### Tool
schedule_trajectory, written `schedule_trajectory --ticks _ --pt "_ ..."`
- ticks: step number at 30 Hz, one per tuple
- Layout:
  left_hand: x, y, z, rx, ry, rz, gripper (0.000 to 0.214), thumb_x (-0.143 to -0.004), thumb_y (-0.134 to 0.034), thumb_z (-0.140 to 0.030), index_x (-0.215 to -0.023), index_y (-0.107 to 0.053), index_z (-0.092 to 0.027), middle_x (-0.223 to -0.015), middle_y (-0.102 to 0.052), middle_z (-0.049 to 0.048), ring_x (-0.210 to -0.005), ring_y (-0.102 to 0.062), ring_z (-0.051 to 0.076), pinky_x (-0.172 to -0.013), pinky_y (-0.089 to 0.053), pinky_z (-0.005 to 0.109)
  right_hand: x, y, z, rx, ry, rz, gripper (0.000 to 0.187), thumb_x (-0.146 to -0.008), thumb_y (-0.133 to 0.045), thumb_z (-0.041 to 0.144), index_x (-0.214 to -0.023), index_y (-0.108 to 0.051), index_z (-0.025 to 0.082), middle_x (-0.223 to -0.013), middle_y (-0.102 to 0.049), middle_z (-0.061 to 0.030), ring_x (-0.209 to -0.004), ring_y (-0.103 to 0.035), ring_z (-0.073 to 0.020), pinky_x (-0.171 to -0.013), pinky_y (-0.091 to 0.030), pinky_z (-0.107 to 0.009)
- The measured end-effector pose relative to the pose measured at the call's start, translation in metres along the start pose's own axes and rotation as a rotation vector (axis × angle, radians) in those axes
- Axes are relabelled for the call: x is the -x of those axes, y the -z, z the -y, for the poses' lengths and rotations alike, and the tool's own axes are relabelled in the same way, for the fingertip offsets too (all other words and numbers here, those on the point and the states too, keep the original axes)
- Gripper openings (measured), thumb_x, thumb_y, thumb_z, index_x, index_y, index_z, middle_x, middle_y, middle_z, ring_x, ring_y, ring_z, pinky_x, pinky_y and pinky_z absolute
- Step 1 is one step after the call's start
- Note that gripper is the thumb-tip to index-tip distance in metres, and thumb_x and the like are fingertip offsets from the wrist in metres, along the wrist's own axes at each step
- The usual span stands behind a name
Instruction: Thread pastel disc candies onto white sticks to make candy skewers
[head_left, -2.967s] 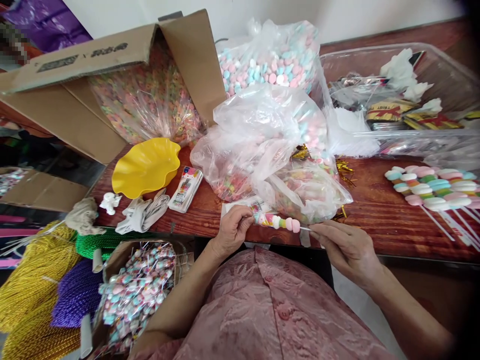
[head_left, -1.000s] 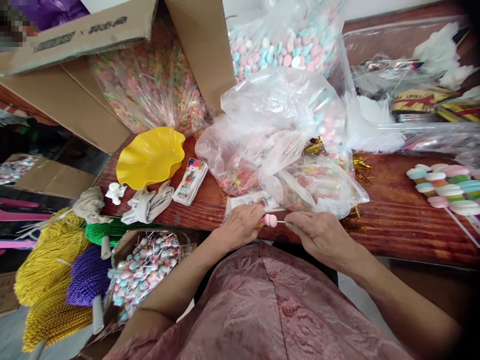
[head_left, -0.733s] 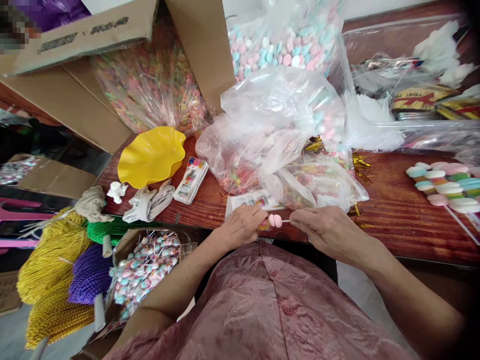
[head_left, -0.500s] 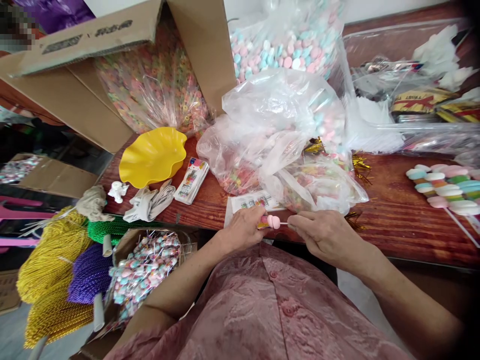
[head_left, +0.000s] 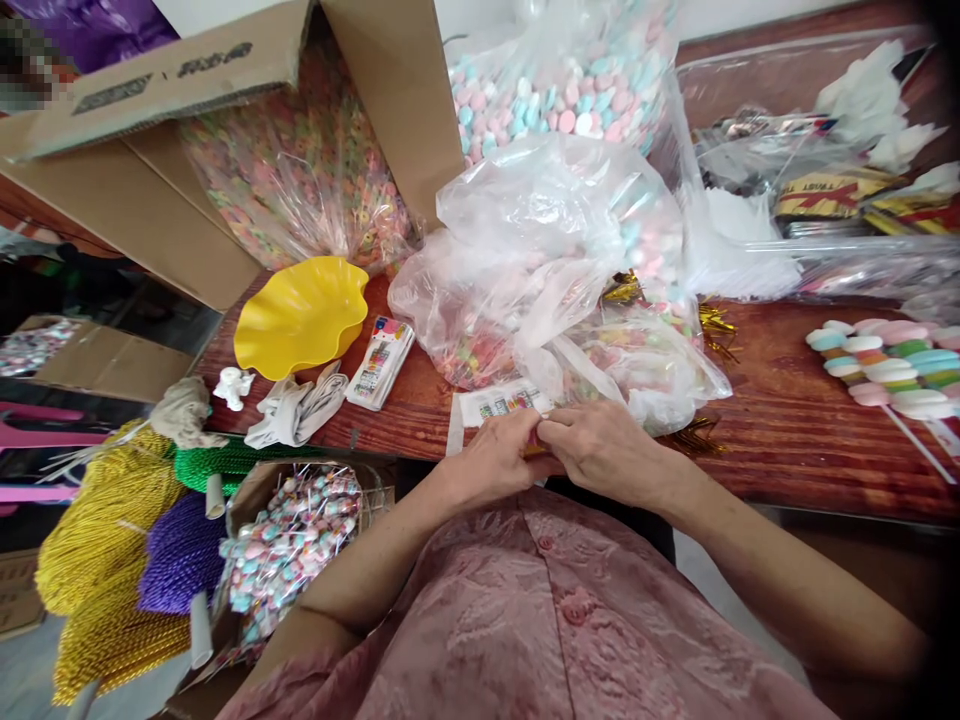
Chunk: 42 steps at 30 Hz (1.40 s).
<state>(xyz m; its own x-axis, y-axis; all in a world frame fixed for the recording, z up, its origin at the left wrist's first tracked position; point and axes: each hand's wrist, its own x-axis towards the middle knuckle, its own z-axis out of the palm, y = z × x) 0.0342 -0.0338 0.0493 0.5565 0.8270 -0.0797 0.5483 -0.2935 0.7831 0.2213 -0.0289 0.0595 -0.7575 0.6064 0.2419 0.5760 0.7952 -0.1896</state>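
Note:
My left hand (head_left: 491, 458) is closed round a candy skewer, of which only a small yellow-and-red patch (head_left: 535, 440) shows between the hands. Against it, my right hand (head_left: 604, 448) has its fingers pinched at the skewer's near end; the pink sweet and white stick are hidden behind them. Just beyond my fingers lies a stack of printed clear wrappers (head_left: 504, 402). Plastic bags of colourful sweets (head_left: 480, 350) are heaped behind the hands.
A yellow wavy dish (head_left: 300, 315), a wrapper bundle (head_left: 381, 362) and a whitish cloth (head_left: 298, 408) lie left. Marshmallow skewers (head_left: 892, 365) rest at the right. A carton of wrapped sweets (head_left: 289, 540) stands below the table edge. A clear plastic bin (head_left: 750, 247) stands at the back right.
My right hand has moved left along the stick until it meets my left hand. The pink sweet and white stick that showed between them are now covered.

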Motion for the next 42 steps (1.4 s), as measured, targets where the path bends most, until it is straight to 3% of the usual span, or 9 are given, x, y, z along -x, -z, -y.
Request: schedule_trajectory --ticks 4,9,18,21,25,28,33,37,42 --pt "0.000 0.027 -0.001 0.473 0.108 0.022 0.052 -0.080 -0.069 -0.043 -0.123 -0.059 -0.015 -0.081 -0.066 0.0007 -0.068 -0.059 0.011 -0.062 -0.045 0.023 -0.004 0.014 -0.012 0.105 0.023 -0.121 0.021 -0.092 -0.051 0.018 -0.075 -0.062 0.017 -0.069 -0.060 -0.0024 -0.060 -0.046 -0.0121 -0.058 -0.019 -0.031" --pt "-0.002 0.033 -0.001 0.795 0.322 -0.029 0.041 -0.074 -0.073 -0.052 -0.085 -0.065 -0.013 -0.052 -0.056 -0.0039 -0.039 -0.046 0.006 -0.040 -0.035 0.017 -0.003 0.036 -0.024 -0.055 -0.040 -0.251 0.017 -0.095 -0.052 0.024 -0.085 -0.064 0.017 -0.071 -0.059 -0.0019 -0.063 -0.049 -0.0117 -0.059 -0.027 -0.027" --pt "-0.015 -0.006 -0.017 1.092 0.099 -0.341 0.044 -0.070 -0.079 -0.053 -0.077 -0.057 -0.015 -0.057 -0.052 -0.0069 -0.041 -0.041 0.002 -0.040 -0.034 0.014 -0.026 0.052 -0.011 -0.075 0.022 -0.151 0.019 -0.082 -0.043 0.006 -0.080 -0.059 0.017 -0.066 -0.055 -0.0014 -0.058 -0.043 -0.0122 -0.056 -0.026 -0.028" --pt "-0.013 -0.005 -0.017 1.166 0.100 -0.444 0.043 -0.073 -0.077 -0.053 -0.079 -0.053 -0.018 -0.052 -0.051 -0.0083 -0.035 -0.036 0.003 -0.035 -0.030 0.015 -0.028 0.052 -0.007 -0.199 0.001 -0.263 0.019 -0.087 -0.044 0.009 -0.091 -0.061 0.018 -0.074 -0.059 -0.0023 -0.063 -0.048 -0.0126 -0.058 -0.032 -0.027" --pt "-0.012 0.005 -0.018 1.162 0.107 -0.592 0.044 -0.077 -0.071 -0.057 -0.085 -0.050 -0.020 -0.053 -0.052 -0.0083 -0.035 -0.038 0.004 -0.035 -0.030 0.016 -0.019 0.034 0.002 -0.626 -0.338 -0.618 0.037 -0.089 -0.060 0.030 -0.125 -0.053 0.025 -0.092 -0.062 -0.0022 -0.061 -0.050 -0.0106 -0.057 -0.041 -0.025" --pt "-0.016 0.004 -0.018 1.063 0.025 -0.673 0.041 -0.077 -0.072 -0.055 -0.081 -0.055 -0.019 -0.059 -0.053 -0.0061 -0.047 -0.046 0.005 -0.045 -0.040 0.017 -0.017 0.008 0.017 -0.802 -0.484 -0.600 0.034 -0.081 -0.071 0.036 -0.112 -0.061 0.024 -0.083 -0.060 -0.0001 -0.057 -0.047 -0.0101 -0.052 -0.041 -0.025" --pt "-0.014 -0.010 -0.013 1.040 -0.013 -0.619 0.035 -0.082 -0.069 -0.052 -0.094 -0.065 -0.019 -0.079 -0.062 -0.0013 -0.066 -0.056 0.008 -0.069 -0.051 0.023 -0.023 -0.010 0.023 -0.815 -0.500 -0.746 0.021 -0.090 -0.059 0.029 -0.070 -0.060 0.020 -0.073 -0.059 -0.0017 -0.071 -0.054 -0.0145 -0.067 -0.045 -0.030" --pt "-0.006 -0.012 -0.005 0.950 -0.044 -0.513 0.030 -0.085 -0.068 -0.044 -0.104 -0.070 -0.020 -0.101 -0.066 0.0031 -0.089 -0.061 0.013 -0.087 -0.050 0.028 -0.024 -0.006 0.016 -0.823 -0.485 -0.787 0.018 -0.088 -0.060 0.024 -0.070 -0.060 0.020 -0.072 -0.058 -0.0013 -0.067 -0.052 -0.0137 -0.062 -0.044 -0.029" --pt "-0.001 -0.002 -0.006 0.547 -0.128 -0.521 0.030 -0.092 -0.058 -0.038 -0.075 -0.069 -0.017 -0.090 -0.065 0.0050 -0.086 -0.059 0.015 -0.085 -0.049 0.030 -0.025 -0.014 0.023 -0.739 -0.425 -0.788 0.014 -0.090 -0.056 0.021 -0.087 -0.069 0.022 -0.078 -0.064 -0.0023 -0.072 -0.059 -0.0149 -0.066 -0.048 -0.029"
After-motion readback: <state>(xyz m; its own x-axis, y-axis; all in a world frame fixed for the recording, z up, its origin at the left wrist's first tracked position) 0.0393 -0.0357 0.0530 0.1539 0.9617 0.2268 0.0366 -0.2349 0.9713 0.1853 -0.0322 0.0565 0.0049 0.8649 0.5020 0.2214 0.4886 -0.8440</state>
